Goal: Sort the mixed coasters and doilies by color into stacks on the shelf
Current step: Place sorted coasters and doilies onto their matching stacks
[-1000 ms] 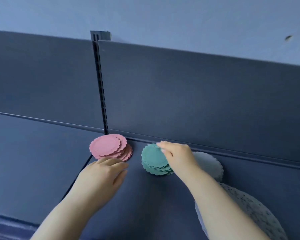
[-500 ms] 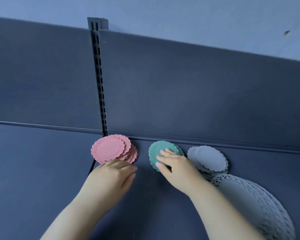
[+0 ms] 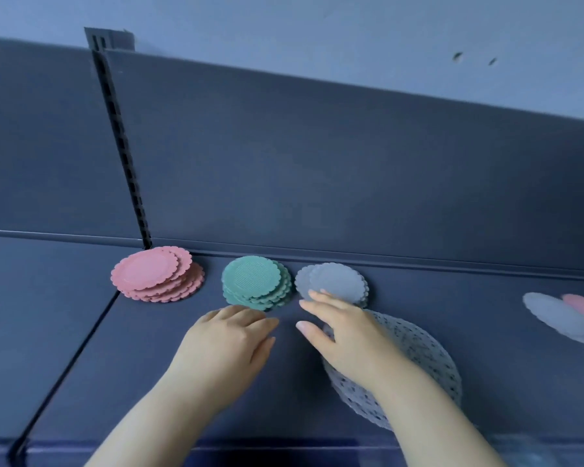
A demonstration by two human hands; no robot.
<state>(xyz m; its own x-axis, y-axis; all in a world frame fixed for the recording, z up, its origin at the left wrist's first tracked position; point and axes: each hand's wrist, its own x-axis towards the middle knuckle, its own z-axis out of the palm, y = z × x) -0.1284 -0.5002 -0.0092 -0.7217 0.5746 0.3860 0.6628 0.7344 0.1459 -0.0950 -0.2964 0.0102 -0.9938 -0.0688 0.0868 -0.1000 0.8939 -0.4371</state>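
Roughly stacked: pink scalloped coasters [image 3: 155,276], ribbed green coasters [image 3: 253,281], grey coasters [image 3: 338,280].
Left hand [image 3: 230,345] lay relaxed; spread right hand [image 3: 348,338] touched grey, covering perforated doily [image 3: 425,358].

Bare left hand [image 3: 226,342] and bare right hand [image 3: 346,340], slender-fingered. Left forearm [image 3: 155,419] and right forearm [image 3: 432,409] uncovered down to the lower edge of view. Short, rounded fingernails [image 3: 303,326], clearest on the right thumb [image 3: 314,334].
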